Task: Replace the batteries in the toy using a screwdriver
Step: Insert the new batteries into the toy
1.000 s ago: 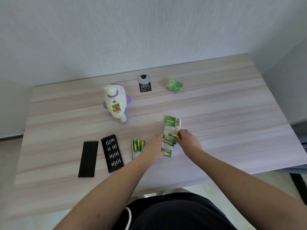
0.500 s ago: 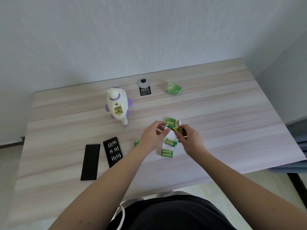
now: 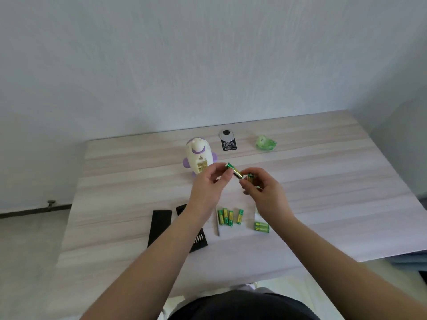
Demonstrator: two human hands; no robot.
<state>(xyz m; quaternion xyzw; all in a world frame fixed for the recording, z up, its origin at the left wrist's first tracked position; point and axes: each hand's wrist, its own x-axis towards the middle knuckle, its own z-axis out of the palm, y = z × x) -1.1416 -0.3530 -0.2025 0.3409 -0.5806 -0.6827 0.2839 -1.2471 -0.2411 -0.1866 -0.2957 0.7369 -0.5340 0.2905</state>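
Observation:
A white and purple toy (image 3: pixel 199 156) lies on the table with its battery compartment open and facing up. Just in front of it, above the table, my left hand (image 3: pixel 209 188) pinches a green and gold battery (image 3: pixel 233 170) by its upper end. My right hand (image 3: pixel 265 192) grips more green batteries (image 3: pixel 250 177) and touches the lower end of the pinched one. Several loose green batteries (image 3: pixel 227 217) lie on the table below my hands, and a pair of batteries (image 3: pixel 261 227) lies to their right. A thin screwdriver (image 3: pixel 217 224) lies beside the loose ones.
A black screwdriver bit case (image 3: pixel 198 241) and its black lid (image 3: pixel 160 227) lie at the front left, partly under my left arm. A black and silver card (image 3: pixel 228 140) and crumpled green wrapping (image 3: pixel 265 142) sit at the back of the wooden table (image 3: pixel 335 181).
Both hands rose from the battery pack on the table toward the toy, carrying batteries. The left hand now pinches one battery. The camera tilted up.

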